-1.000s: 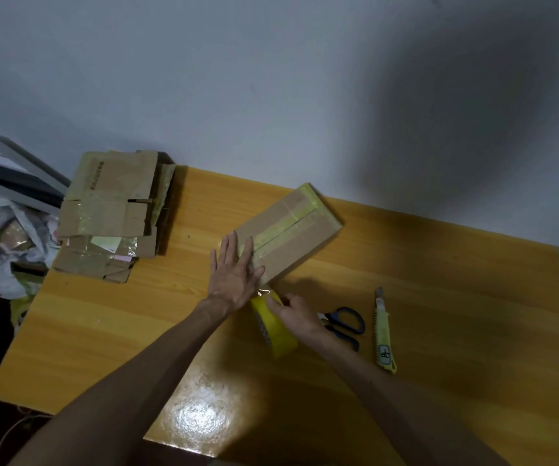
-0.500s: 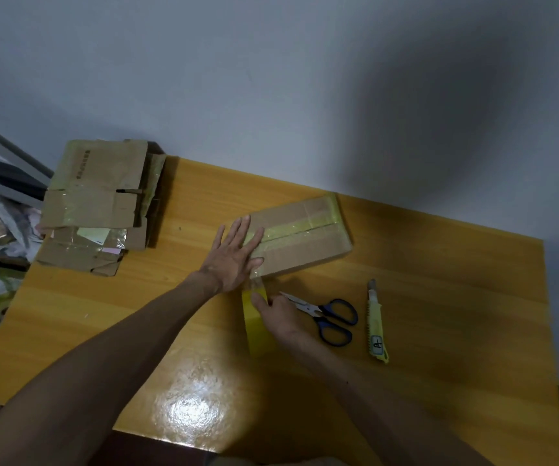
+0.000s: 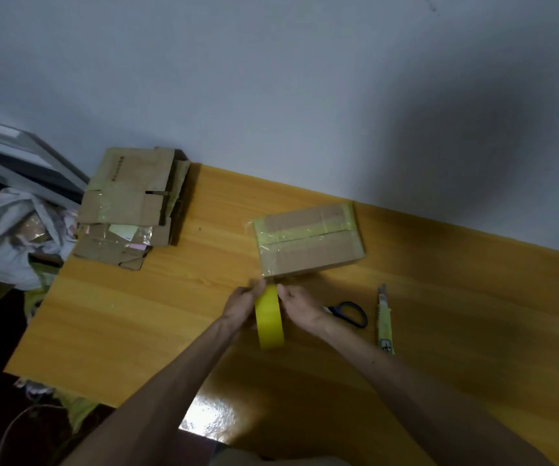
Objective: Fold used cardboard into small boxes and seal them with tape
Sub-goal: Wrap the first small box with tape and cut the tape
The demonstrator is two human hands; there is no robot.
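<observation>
A folded cardboard box (image 3: 311, 242) lies on the wooden table (image 3: 137, 314), its top seam covered with yellowish tape. Just in front of it a yellow tape roll (image 3: 269, 319) stands on edge. My left hand (image 3: 243, 306) grips the roll's left side and my right hand (image 3: 300, 306) grips its right side, both pinching near the top where the tape leaves the roll toward the box's near left corner. Neither hand touches the box.
A stack of flattened used cardboard (image 3: 130, 206) sits at the table's far left corner. Blue-handled scissors (image 3: 348, 312) and a yellow utility knife (image 3: 385, 322) lie right of my right hand. A white bag of clutter (image 3: 9, 237) is off the table's left edge.
My left hand has left the box top and come down onto the tape roll. The box has turned more square to the wall. The roll stays in my right hand.
</observation>
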